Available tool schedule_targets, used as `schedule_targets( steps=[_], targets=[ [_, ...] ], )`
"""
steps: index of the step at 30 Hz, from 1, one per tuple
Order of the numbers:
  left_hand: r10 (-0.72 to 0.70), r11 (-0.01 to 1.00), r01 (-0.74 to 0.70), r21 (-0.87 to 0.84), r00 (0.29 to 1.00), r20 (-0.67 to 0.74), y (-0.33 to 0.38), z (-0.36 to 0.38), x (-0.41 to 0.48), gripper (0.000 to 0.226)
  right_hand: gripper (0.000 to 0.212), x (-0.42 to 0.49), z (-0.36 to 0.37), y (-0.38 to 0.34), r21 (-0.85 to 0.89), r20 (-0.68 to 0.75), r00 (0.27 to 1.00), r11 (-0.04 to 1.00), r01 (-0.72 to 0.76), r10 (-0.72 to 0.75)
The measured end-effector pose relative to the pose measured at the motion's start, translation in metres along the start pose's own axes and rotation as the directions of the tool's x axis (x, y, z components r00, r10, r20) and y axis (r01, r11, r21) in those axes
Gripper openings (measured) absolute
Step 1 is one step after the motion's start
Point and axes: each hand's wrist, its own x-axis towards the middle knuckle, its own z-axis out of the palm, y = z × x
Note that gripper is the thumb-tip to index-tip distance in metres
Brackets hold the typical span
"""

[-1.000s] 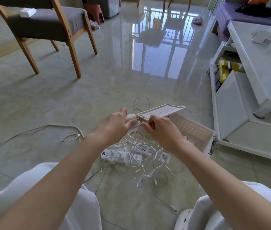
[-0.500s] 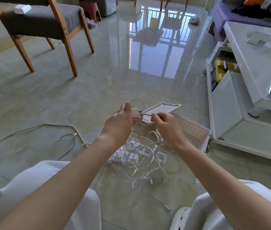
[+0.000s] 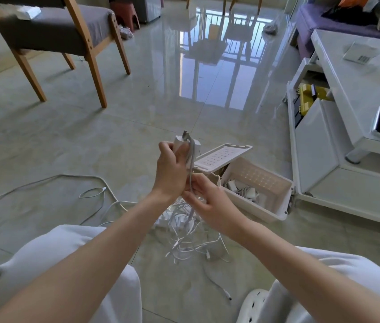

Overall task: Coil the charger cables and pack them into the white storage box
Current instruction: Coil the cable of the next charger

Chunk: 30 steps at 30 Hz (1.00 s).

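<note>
Charger cable (image 3: 192, 157), left hand (image 3: 170, 176) gripping, right hand (image 3: 210, 203) pinching

The open white plastic storage box (image 3: 261, 209) sits on the floor just right of the tangled pile of white charger cables (image 3: 184, 241); the grey-cushioned wooden chair (image 3: 95, 73) stands far behind, left.

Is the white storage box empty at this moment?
No, the white storage box holds some white chargers and cables, lying at its end nearer the hands.

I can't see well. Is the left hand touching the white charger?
Touching. The head view shows the left hand curled around the charger, gripping it.
</note>
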Motion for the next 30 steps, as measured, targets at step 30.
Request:
schedule_targets(
  steps=[30],
  targets=[
    [-0.42, 0.894, 0.402, 0.199, 0.592, 0.688, 0.048, -0.045, -0.01, 0.047, 0.021, 0.007, -0.038, 0.056, -0.305, 0.082, 0.974, 0.936, -0.178, 0.212]
  ],
)
